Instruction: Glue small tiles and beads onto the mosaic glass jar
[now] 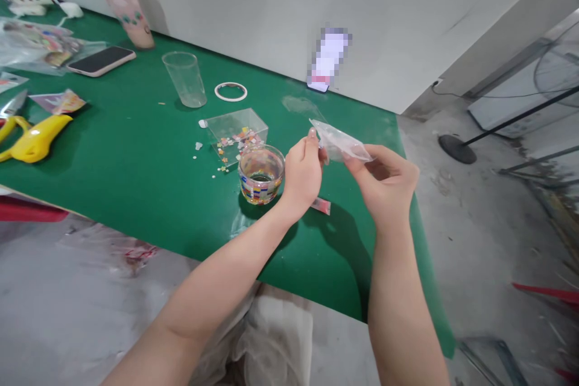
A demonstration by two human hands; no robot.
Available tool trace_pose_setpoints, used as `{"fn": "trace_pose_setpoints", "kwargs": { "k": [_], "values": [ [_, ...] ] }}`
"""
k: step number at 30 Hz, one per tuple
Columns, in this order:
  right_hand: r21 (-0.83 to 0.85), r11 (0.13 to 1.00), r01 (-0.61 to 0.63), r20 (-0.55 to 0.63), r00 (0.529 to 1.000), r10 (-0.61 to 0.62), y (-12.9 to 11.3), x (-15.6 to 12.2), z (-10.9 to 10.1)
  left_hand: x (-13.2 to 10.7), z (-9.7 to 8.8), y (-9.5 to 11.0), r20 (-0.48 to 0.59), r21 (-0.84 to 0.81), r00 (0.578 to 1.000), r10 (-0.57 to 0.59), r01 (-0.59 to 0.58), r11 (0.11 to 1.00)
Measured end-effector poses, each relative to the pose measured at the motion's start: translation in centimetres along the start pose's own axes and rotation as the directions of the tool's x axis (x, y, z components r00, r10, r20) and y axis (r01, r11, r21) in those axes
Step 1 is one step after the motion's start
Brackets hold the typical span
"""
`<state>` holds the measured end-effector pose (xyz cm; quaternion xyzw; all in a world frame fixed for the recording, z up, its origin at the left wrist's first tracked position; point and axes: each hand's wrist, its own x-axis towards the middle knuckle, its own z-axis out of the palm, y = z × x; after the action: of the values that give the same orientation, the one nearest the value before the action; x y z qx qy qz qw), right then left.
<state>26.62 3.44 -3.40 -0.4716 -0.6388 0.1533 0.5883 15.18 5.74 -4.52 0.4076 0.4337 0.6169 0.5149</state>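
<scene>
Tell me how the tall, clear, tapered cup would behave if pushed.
The tall, clear, tapered cup would probably tip easily, being tall on a narrower base. It's likely light, as its walls look thin. Its smooth sides may feel slippery.

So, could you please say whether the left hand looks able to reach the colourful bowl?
Probably yes: the colourful bowl stands close beside the left hand with nothing seen between, though that hand seems busy at the plastic bag.

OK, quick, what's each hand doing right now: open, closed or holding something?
Right hand: closed, pinching a small, flat, translucent white plastic bag.
Left hand: fingers curled at the bag's left end; whether they grip it cannot be told.
</scene>
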Motion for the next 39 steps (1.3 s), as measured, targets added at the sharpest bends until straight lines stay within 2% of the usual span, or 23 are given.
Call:
{"fn": "trace_pose_setpoints", "kwargs": {
  "k": [15,19,23,27,31,35,39],
  "values": [
    [-0.147,0.989,0.028,0.039,0.999,-0.022,0.1,-0.1,-0.4,0.1,0.0,0.0,0.015,0.036,1.0,0.008,-0.008,0.999],
    [-0.171,0.985,0.008,-0.003,1.0,-0.009,0.5,0.1,-0.4,-0.1,0.0,0.1,0.047,0.012,0.999,0.021,-0.021,1.0],
    [-0.075,0.991,-0.108,-0.08,0.992,0.102,0.7,0.5,-0.4,-0.2,0.1,0.2,0.067,-0.008,0.998,-0.011,0.012,1.0],
    [0.105,0.977,-0.184,-0.013,0.982,0.187,0.7,0.6,-0.6,-0.2,0.1,0.3,0.072,-0.058,0.994,-0.087,0.091,0.994],
    [0.194,0.951,-0.241,0.035,0.97,0.239,1.0,0.6,-0.9,-0.2,0.3,0.6,0.1,-0.129,0.984,-0.148,0.16,0.979],
    [0.235,0.934,-0.269,0.059,0.963,0.263,1.4,0.5,-1.1,-0.2,0.3,0.7,0.117,-0.13,0.978,-0.174,0.189,0.973],
    [0.184,0.958,-0.218,0.058,0.976,0.21,1.1,0.5,-0.9,-0.1,0.2,0.3,0.111,-0.092,0.982,-0.155,0.165,0.982]
  ]
}}
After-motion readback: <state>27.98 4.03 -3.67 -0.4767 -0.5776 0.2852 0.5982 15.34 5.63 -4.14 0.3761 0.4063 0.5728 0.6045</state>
